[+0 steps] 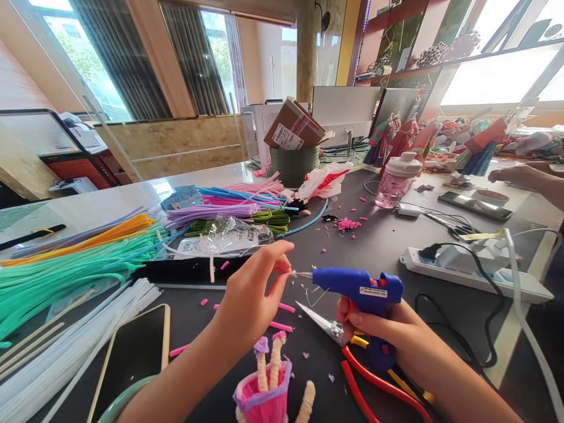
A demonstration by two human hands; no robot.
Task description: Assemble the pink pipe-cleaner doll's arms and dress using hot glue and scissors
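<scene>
My right hand (392, 326) is wrapped round the handle of a blue glue gun (339, 282), its metal nozzle pointing left. At the nozzle tip, the thumb and fingers of my left hand (249, 294) are pinched together; whatever they hold is too small to make out. Below my hands stands a pink pipe-cleaner figure (269, 405) with a purple rim and two cream legs sticking up. A loose cream piece (305, 402) lies to its right. Under the glue gun are scissors (324, 323) and red-handled pliers (379, 382), partly covered by my right hand.
Bundles of green (88, 258), white (101, 323) and purple pipe cleaners (211, 215) cover the left side, near a phone (132, 358). Pink snippets (347, 224) are scattered about. A power strip (476, 273) with cables and a pink bottle (394, 185) stand right. Another person's hand (520, 176) shows far right.
</scene>
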